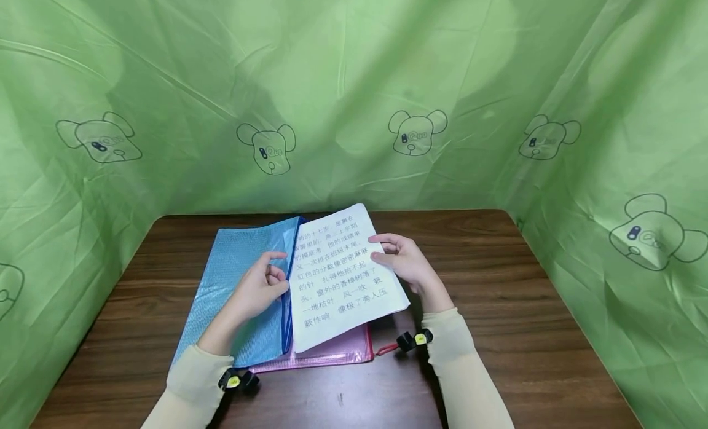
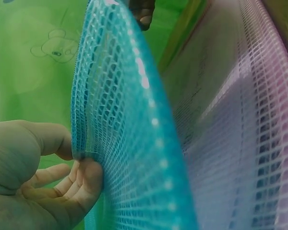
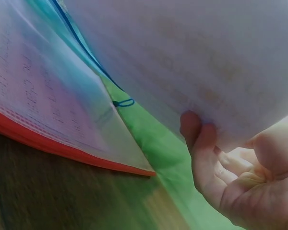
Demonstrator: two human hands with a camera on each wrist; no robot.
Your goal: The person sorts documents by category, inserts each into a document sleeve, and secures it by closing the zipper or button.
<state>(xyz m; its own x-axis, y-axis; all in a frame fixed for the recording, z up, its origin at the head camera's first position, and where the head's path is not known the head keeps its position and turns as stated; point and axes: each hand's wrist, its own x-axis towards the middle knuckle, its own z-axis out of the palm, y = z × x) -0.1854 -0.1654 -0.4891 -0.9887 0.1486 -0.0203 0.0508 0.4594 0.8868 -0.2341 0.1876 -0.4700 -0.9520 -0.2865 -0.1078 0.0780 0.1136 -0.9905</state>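
My left hand [image 1: 260,287] pinches the edge of a blue mesh zipper pouch [image 1: 235,257] near its dark blue zipper. In the left wrist view, thumb and fingertips meet on the rim of that pouch [image 2: 129,120]. White paper [image 1: 337,294] covered in handwriting is held by my right hand [image 1: 406,263] at its right edge, tilted. Its left edge lies along the blue pouch's opening; how much is inside I cannot tell. In the right wrist view the paper's back [image 3: 206,57] faces the camera. Underneath lies a pink mesh zipper pouch [image 1: 343,355].
The pink pouch [image 3: 86,157] has a red edge and handwritten paper showing through it. A red pull loop [image 1: 386,350] sticks out at its right. The brown wooden table [image 1: 498,330] is enclosed by green cloth [image 1: 343,97] with bear-head prints.
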